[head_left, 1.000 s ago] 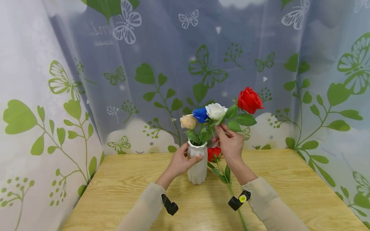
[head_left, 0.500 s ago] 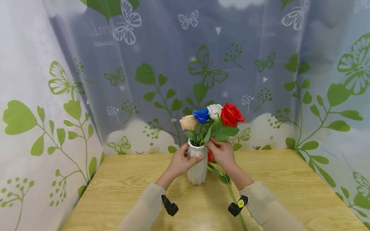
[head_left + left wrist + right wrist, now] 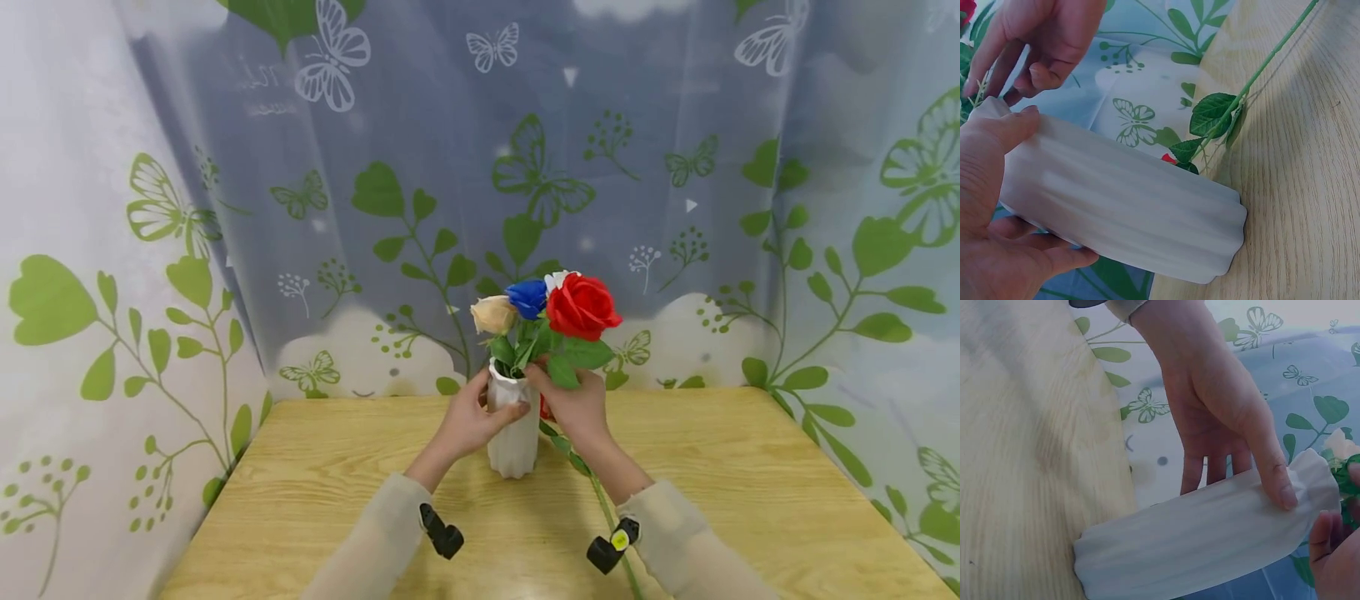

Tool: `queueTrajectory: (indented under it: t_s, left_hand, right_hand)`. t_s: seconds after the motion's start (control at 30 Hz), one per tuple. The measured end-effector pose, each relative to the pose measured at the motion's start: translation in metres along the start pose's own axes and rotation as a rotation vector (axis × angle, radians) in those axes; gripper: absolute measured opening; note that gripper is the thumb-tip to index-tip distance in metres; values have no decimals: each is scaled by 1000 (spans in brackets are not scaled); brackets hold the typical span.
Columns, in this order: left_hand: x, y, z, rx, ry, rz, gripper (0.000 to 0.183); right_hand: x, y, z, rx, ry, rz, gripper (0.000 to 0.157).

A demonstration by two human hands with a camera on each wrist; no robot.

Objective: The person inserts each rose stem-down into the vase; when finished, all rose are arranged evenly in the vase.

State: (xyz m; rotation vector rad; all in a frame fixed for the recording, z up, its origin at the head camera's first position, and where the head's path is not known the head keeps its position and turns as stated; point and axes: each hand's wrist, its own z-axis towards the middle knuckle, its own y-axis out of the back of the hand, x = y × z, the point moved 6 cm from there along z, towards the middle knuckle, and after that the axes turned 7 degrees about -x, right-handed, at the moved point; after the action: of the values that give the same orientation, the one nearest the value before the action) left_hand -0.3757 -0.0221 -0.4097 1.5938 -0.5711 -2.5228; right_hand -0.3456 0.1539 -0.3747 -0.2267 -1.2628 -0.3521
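A white ribbed vase (image 3: 512, 446) stands upright on the table. My left hand (image 3: 467, 417) grips it just below the rim, the thumb (image 3: 1016, 128) across its near side. At the vase's mouth, my right hand (image 3: 577, 412) pinches the stem of a red rose (image 3: 583, 308), whose bloom leans over the hand; its fingers hide most of the stem. A cream rose (image 3: 492, 315), a blue rose (image 3: 527, 298) and a white rose (image 3: 556, 282) stand in the vase. The red bloom partly covers the white one.
Another red rose (image 3: 545, 408) lies on the wooden table (image 3: 345, 492) just right of the vase, its green stem (image 3: 1266, 65) running toward the front edge under the right wrist. A printed curtain (image 3: 420, 108) encloses the back and sides.
My right hand has brought the red rose left and down to the vase's mouth, its bloom now beside the blue rose. The left hand has stayed on the vase.
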Motion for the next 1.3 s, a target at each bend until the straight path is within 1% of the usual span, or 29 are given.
queueTrajectory:
  t_s: [0.07, 0.17, 0.27, 0.37, 0.47, 0.53, 0.6, 0.63, 0.7, 0.8, 0.9, 0.97, 1.07, 1.13, 1.2, 1.3]
  left_hand:
    - [0, 0, 0, 0, 4, -2, 69]
    - [1, 0, -1, 3, 13, -5, 69]
    - [1, 0, -1, 4, 15, -8, 69]
    - [1, 0, -2, 1, 19, -9, 70]
    - [1, 0, -1, 2, 29, -6, 70]
    - [1, 0, -1, 1, 34, -5, 71]
    - [1, 0, -1, 1, 36, -6, 71]
    - [1, 0, -1, 0, 35, -8, 71]
    - [0, 1, -2, 0, 39, -11, 71]
    - [1, 0, -2, 0, 40, -16, 69]
    - [2, 0, -2, 0, 40, -10, 68]
    - [2, 0, -2, 1, 35, -6, 68]
    - [1, 0, -1, 0, 27, -2, 68]
    - [0, 0, -1, -2, 20, 4, 68]
    - [-1, 0, 0, -2, 18, 9, 69]
    - [0, 1, 0, -8, 25, 15, 70]
  right_hand:
    - [0, 1, -1, -12, 9, 1, 24]
    - [2, 3, 0, -18, 68, 31, 22]
    - [6, 4, 1, -8, 121, 86, 20]
    - [11, 4, 3, -10, 155, 108, 23]
    - [19, 4, 5, -39, 211, 76, 25]
    - [26, 6, 6, -76, 283, 37, 21]
    - [32, 6, 7, -105, 320, -8, 17]
    - [34, 7, 7, -116, 330, -19, 14]
    - [36, 6, 7, -126, 321, -38, 14]
    - [35, 5, 8, -104, 275, -7, 13]
    - [33, 3, 9, -87, 301, 13, 10]
    - [32, 2, 8, -82, 335, 11, 8]
    - [32, 0, 5, -87, 397, -72, 6]
    - [32, 0, 4, -87, 418, -129, 8]
    - [31, 0, 4, -81, 410, -177, 9]
    - [27, -1, 6, -63, 368, -215, 12]
